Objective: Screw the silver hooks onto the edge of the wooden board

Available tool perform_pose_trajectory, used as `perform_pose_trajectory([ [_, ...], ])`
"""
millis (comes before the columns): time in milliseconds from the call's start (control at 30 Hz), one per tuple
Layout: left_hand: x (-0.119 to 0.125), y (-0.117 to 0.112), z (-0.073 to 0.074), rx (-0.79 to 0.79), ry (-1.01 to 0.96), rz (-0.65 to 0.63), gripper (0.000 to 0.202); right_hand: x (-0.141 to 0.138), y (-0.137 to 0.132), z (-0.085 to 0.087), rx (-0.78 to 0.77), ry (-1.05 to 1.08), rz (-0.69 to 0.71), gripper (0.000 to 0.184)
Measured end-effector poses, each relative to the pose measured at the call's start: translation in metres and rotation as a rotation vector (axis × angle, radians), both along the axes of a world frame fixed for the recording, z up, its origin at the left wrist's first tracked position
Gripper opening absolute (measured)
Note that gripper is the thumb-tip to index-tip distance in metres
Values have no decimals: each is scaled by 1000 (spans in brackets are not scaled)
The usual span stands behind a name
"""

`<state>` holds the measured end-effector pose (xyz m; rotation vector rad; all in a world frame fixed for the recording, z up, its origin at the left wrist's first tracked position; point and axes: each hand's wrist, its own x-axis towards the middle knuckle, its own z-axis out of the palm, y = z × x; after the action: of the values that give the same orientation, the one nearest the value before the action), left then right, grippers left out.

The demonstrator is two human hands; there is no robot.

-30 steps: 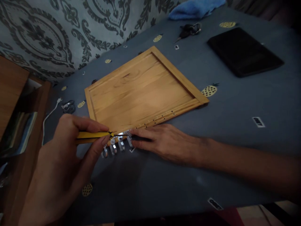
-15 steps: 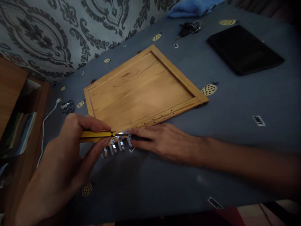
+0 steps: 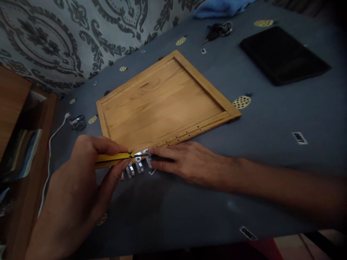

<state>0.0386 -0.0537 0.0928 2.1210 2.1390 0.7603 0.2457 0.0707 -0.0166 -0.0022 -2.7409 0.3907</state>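
Observation:
My left hand (image 3: pixel 89 184) is closed round the yellow and black handle of a screwdriver (image 3: pixel 114 157), thumb and fingers pinching it near the shaft. Its thin shaft points right, the tip at a silver metal hook (image 3: pixel 149 161) on the near edge of a framed wooden board (image 3: pixel 162 101). My right hand (image 3: pixel 184 160) reaches in from the right, its fingertips pressed on that same hook. More silver hooks (image 3: pixel 139 164) line the edge to the left, partly behind my left hand. Small dark holes dot the edge to the right.
On the blue-grey patterned cloth (image 3: pixel 206 202) lie a black tablet-like slab (image 3: pixel 284 56), keys (image 3: pixel 218 31) and a blue cloth (image 3: pixel 225 9). At left are a small shiny bundle (image 3: pixel 77 123), a white cable (image 3: pixel 51 144) and a wooden shelf with books (image 3: pixel 29 151).
My left hand and the screwdriver have shifted slightly right, and the handle has turned a little. My right hand stays at the hook.

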Motion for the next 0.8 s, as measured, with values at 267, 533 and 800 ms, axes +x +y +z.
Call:
perform_pose_trajectory([
  [267,7,-3,-1,-1,132,79,21,0,-1,3,9,-25,-16,37],
  [533,9,-3,2,9,190,76,22,-1,-2,0,26,2,-27,31],
  [800,7,0,5,-61,66,28,18,0,0,3,7,-7,-11,36],
])
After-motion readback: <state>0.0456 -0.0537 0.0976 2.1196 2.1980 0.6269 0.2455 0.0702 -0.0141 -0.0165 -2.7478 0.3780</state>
